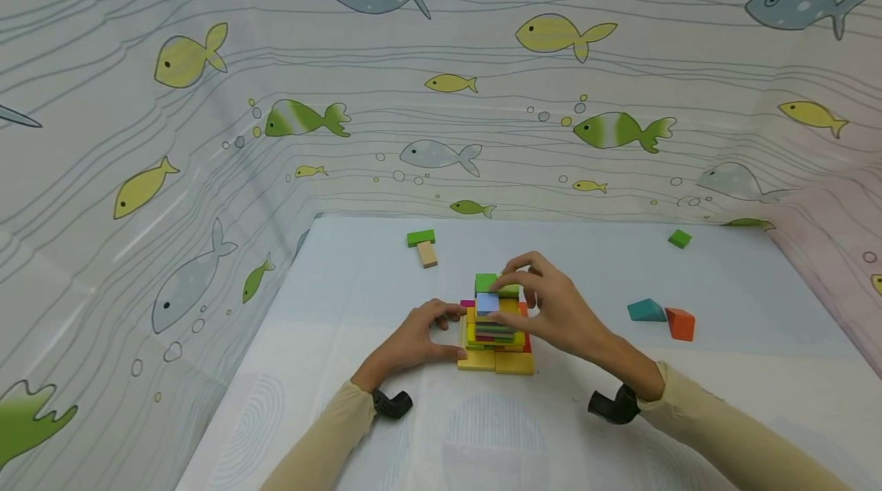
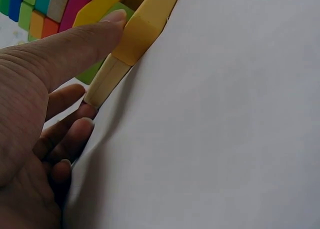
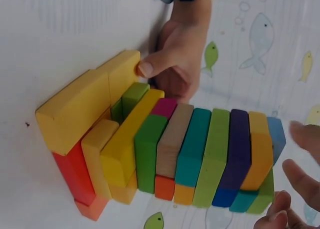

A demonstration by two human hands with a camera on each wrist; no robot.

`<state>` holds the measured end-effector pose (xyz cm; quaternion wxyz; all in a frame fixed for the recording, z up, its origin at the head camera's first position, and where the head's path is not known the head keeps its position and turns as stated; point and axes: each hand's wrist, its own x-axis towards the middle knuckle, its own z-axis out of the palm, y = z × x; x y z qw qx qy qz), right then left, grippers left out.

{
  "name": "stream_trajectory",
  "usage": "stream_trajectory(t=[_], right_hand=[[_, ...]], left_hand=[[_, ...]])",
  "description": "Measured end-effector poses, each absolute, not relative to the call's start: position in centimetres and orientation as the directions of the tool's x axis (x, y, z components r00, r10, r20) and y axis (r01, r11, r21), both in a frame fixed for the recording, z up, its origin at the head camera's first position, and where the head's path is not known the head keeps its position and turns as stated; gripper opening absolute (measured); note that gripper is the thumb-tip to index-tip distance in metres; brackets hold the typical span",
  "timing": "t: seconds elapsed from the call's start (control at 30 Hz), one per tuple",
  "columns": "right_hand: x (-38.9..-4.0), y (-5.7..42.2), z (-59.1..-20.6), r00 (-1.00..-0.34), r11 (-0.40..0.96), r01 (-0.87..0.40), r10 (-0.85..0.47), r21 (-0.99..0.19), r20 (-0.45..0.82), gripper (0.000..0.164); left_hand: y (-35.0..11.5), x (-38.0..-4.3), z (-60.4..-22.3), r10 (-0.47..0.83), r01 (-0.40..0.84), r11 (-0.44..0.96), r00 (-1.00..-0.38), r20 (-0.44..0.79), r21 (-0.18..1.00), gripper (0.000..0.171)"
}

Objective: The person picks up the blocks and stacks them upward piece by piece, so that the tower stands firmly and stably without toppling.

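A many-coloured tower of blocks [image 3: 187, 144] stands on the table, with yellow blocks [image 1: 513, 362] at the front of its base. My left hand [image 1: 420, 338] is at the base's left side. Its thumb touches a yellow block [image 3: 122, 76], while its fingertips meet a plain wooden block [image 2: 106, 81]. Above the tower's top, my right hand [image 1: 554, 307] has its thumb and fingers spread around a light blue block [image 1: 488, 303]. In the right wrist view, a gap shows between those fingers [image 3: 296, 174] and the light blue block, which sits on an orange block [image 3: 259, 149].
Behind the tower to the left lie a green block [image 1: 420, 237] and a wooden block [image 1: 427, 254]. On the right are a teal wedge [image 1: 646, 310], an orange wedge [image 1: 680, 324] and, farther back, a green block [image 1: 679, 238]. A fish-print sheet [image 1: 386, 62] hangs behind the table.
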<state>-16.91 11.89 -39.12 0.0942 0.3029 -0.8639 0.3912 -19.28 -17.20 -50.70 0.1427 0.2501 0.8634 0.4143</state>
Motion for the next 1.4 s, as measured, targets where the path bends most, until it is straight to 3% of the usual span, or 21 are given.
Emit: stream_trajectory(t=[0.27, 0.5, 0.73, 1.07, 1.4], right_hand=[[-21.1, 17.8, -41.3, -0.892, 0.578, -0.448, -0.244, -0.682, 0.380, 0.025], [-25.8, 26.9, -44.3, -0.991, 0.646, -0.100, 0.004, -0.757, 0.133, 0.055], [-27.7, 34.3, -46.4, -0.977, 0.619, 0.135, 0.215, -0.774, 0.001, 0.073], [-28.5, 39.7, -49.2, -0.940, 0.565, 0.320, 0.289, -0.761, -0.181, 0.083], [-28.9, 39.9, -48.9, -0.931, 0.585, 0.353, 0.297, -0.730, -0.212, 0.071]], left_hand=[[-17.1, -19.2, -50.8, 0.537, 0.295, 0.544, -0.842, -0.056, 0.786, 0.071], [-17.3, -19.2, -51.0, 0.535, 0.293, 0.536, -0.843, -0.051, 0.792, 0.071], [-17.3, -19.2, -51.0, 0.535, 0.291, 0.530, -0.843, -0.048, 0.796, 0.071], [-17.2, -19.1, -51.0, 0.542, 0.294, 0.538, -0.838, -0.057, 0.790, 0.071], [-17.2, -19.3, -50.8, 0.534, 0.288, 0.555, -0.843, -0.069, 0.781, 0.071]])
